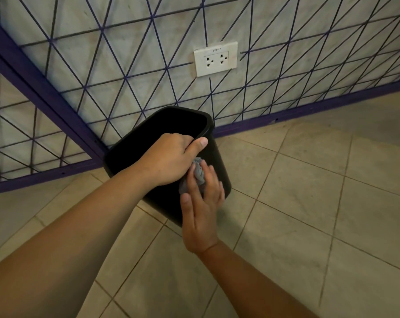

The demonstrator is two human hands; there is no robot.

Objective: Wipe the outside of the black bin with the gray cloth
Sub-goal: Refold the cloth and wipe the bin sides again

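Tilted black bin (219, 166), slip risk!
Left hand (169, 159) grips the rim; right hand (202, 210) presses gray cloth (199, 172) flat-fingered. Push harder and it skids on tile.

You had the black bin (157, 129) on the tiled floor, tilted with its open mouth toward the wall corner, inside dark. The gray cloth (198, 174) sat crumpled against the bin's outer right side, just below the rim.

The bin (171, 125) stands on the floor (309, 203) before the wall (125, 53), below the socket (215, 59).
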